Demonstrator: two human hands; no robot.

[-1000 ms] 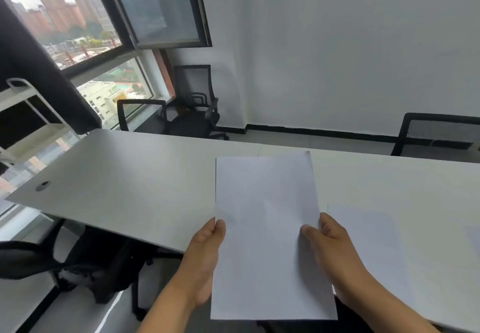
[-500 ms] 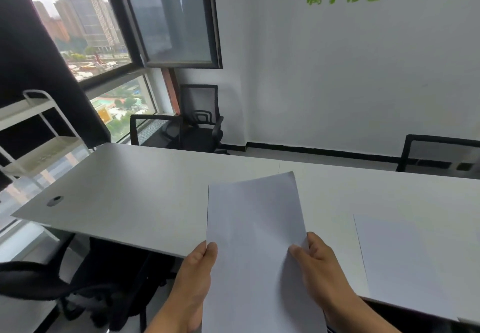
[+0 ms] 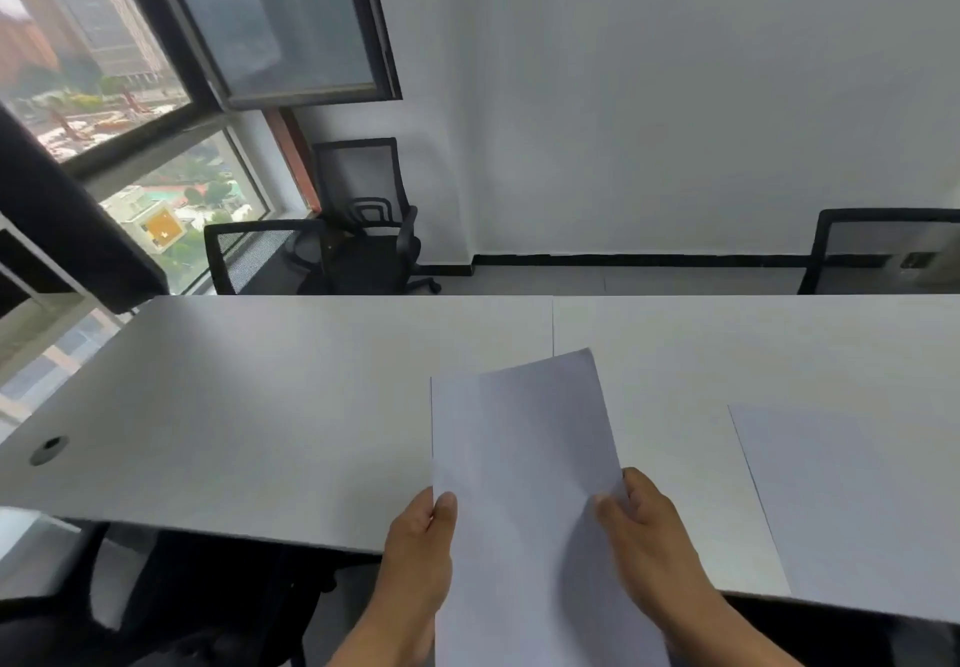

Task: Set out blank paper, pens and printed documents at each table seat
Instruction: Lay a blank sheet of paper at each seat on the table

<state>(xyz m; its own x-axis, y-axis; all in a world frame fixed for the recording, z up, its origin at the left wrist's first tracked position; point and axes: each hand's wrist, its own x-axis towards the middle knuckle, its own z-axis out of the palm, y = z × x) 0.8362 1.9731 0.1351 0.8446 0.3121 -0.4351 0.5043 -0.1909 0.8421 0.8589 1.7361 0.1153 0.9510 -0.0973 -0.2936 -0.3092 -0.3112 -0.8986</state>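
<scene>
I hold a stack of blank white paper (image 3: 524, 484) upright in front of me, over the near edge of the long grey table (image 3: 260, 406). My left hand (image 3: 421, 547) pinches its left edge with the thumb on top. My right hand (image 3: 644, 531) grips its right edge, thumb on the face of the sheets. One blank sheet (image 3: 852, 500) lies flat on the table to the right, close to the near edge. No pens or printed documents show.
Black mesh office chairs stand beyond the table at the far left (image 3: 363, 229) and far right (image 3: 883, 250). Another black chair (image 3: 171, 604) sits tucked under the near left side. A cable hole (image 3: 49, 449) marks the table's left end. Windows fill the left wall.
The view has swung slightly to the right along the table and tilted down. Both hands still hold the paper stack, which now leans a little to the right.
</scene>
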